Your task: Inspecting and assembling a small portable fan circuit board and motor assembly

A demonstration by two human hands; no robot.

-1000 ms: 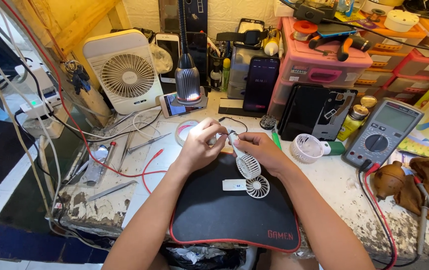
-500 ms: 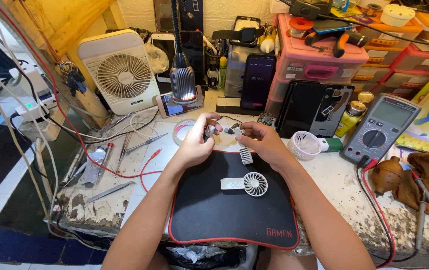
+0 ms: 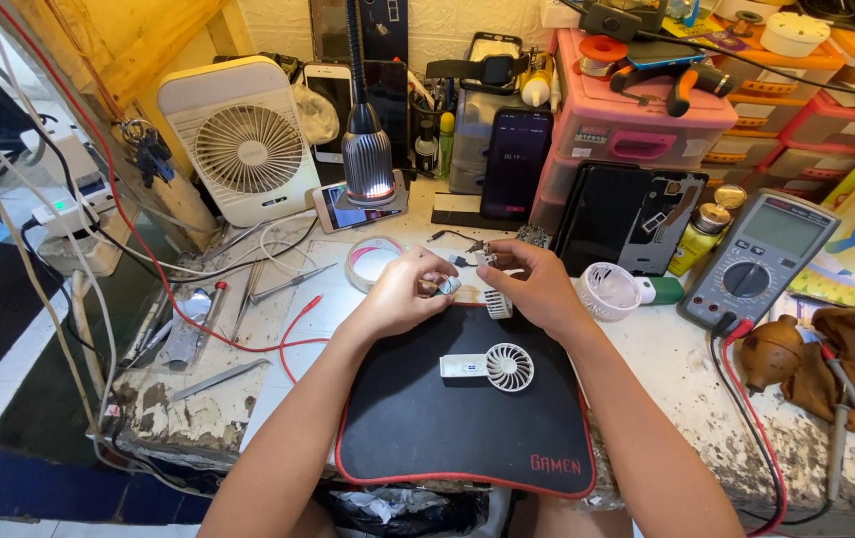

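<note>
My left hand (image 3: 402, 291) pinches a small grey part at the far edge of the black mat (image 3: 397, 418). My right hand (image 3: 532, 284) faces it and grips a small metal piece at its fingertips, with a white grille part (image 3: 498, 304) under its palm. A small white handheld fan (image 3: 492, 367) lies flat on the mat, just nearer me than both hands. A black wire runs from the hands toward the back of the bench.
A white desk fan (image 3: 240, 139), a gooseneck lamp (image 3: 367, 164) and phones stand behind. A multimeter (image 3: 758, 261) with leads and a white fan cover (image 3: 608, 291) lie right. Tweezers (image 3: 218, 377), red wire and tape roll (image 3: 369, 261) lie left. Pink drawers (image 3: 636, 139) stand at the back right.
Both hands have stayed together above the mat's far edge, working the small part. The white fan has remained on the mat.
</note>
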